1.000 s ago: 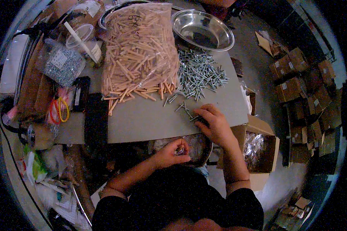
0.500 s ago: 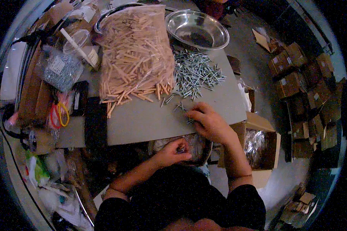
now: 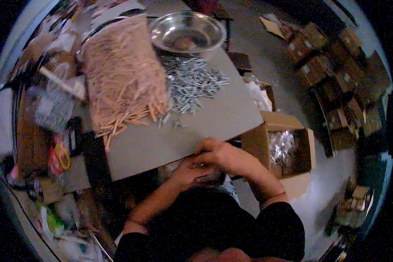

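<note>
My right hand [image 3: 220,153] is at the table's front edge, its fingers curled in against my left hand. Just below it my left hand [image 3: 190,171] is closed, fingers bent inward. Whatever the two hands hold is hidden by the fingers and blurred. Past them on the grey table [image 3: 139,155] lies a pile of slim silver metal pins [image 3: 190,81]; a few loose pins [image 3: 179,125] lie nearer to me. Left of the pile a large clear bag [image 3: 124,70] of wooden dowels lies with its mouth towards me, several dowels [image 3: 113,131] spilling out.
A shiny steel basin [image 3: 187,32] stands behind the pile. At the right of the table is an open cardboard box [image 3: 288,148] with clear plastic inside. More cartons [image 3: 332,83] are stacked on the right. Bagged metal parts [image 3: 53,111] and yellow-and-red-handled scissors [image 3: 60,158] sit at the left.
My right hand has left the loose pins and come back towards me to meet my left hand. The whole view has shifted, the table now appearing further left and turned.
</note>
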Motion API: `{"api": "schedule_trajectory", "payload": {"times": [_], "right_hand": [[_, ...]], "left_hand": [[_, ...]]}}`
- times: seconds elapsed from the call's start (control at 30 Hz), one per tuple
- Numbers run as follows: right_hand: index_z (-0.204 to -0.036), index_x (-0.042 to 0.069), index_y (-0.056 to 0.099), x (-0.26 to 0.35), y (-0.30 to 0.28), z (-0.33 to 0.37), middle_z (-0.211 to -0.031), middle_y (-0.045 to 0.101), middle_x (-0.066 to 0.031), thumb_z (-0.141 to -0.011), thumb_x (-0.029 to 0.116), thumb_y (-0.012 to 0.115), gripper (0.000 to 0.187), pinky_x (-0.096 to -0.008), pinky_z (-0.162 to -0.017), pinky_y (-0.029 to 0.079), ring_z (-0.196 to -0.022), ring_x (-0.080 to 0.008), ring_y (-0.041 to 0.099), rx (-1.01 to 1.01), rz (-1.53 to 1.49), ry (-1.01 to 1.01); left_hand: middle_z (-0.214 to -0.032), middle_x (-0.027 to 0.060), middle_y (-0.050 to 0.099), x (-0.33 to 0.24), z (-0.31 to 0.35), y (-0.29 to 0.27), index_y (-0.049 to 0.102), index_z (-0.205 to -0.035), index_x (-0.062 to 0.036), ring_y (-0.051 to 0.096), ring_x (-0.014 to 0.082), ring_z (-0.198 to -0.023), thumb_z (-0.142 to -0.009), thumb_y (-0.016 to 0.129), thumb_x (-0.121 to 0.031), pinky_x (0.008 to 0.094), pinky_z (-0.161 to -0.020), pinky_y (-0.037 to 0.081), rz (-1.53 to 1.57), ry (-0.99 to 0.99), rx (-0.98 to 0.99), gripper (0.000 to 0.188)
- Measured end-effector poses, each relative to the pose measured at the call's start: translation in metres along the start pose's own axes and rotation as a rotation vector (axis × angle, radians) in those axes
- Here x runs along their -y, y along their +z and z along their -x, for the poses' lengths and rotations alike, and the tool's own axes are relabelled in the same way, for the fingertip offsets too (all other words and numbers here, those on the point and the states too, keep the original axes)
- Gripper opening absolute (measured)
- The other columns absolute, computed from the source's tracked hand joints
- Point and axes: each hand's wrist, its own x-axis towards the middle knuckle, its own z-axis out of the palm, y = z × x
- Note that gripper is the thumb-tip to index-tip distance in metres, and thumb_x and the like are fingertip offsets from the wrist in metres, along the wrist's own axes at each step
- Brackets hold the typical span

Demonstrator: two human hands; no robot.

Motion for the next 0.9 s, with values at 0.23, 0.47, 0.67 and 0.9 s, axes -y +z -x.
{"api": "schedule_trajectory", "payload": {"times": [0.23, 0.47, 0.67, 0.9], "right_hand": [[-0.089, 0.006, 0.062, 0.021, -0.005, 0.029, -0.103, 0.057, -0.0152, -0.070, 0.019, 0.066, 0.023, -0.0429, -0.086, 0.045, -0.099, -0.0359, 0.052, -0.178, -0.283, -0.068], [-0.084, 0.005, 0.063, 0.022, 0.010, 0.048, -0.101, 0.056, -0.0181, -0.070, 0.018, 0.065, 0.019, -0.0430, -0.084, 0.044, -0.098, -0.0360, 0.051, -0.336, -0.213, -0.136], [-0.090, 0.004, 0.058, 0.025, 0.000, 0.073, -0.089, 0.058, -0.0152, -0.075, 0.017, 0.064, 0.020, -0.0421, -0.071, 0.048, -0.084, -0.0346, 0.057, -0.430, -0.261, 0.067], [-0.093, 0.003, 0.054, 0.016, 0.021, 0.092, -0.086, 0.056, -0.0157, -0.077, 0.018, 0.062, 0.023, -0.0436, -0.070, 0.047, -0.083, -0.0361, 0.056, -0.439, -0.347, 0.187]], "left_hand": [[-0.116, 0.0075, 0.055, -0.027, 0.021, 0.020, 0.046, -0.123, -0.0032, 0.052, 0.0189, -0.106, -0.067, 0.080, -0.015, 0.0341, -0.090, 0.045, -0.686, 0.105, 0.054, 0.067], [-0.128, 0.0103, 0.044, -0.043, 0.045, 0.051, 0.039, -0.129, -0.0004, 0.040, 0.0233, -0.122, -0.067, 0.080, -0.028, 0.0365, -0.097, 0.039, -0.445, 0.103, 0.034, 0.079], [-0.096, 0.0120, 0.057, -0.039, 0.033, 0.055, 0.054, -0.093, -0.0011, 0.054, 0.0235, -0.089, -0.079, 0.067, -0.017, 0.0344, -0.080, 0.044, -1.067, 0.683, -0.161, 0.025], [-0.078, 0.0125, 0.055, -0.031, 0.025, 0.070, 0.052, -0.079, -0.0013, 0.052, 0.0241, -0.072, -0.083, 0.056, -0.009, 0.0332, -0.067, 0.043, -1.331, 0.706, -0.181, 0.010]]}}
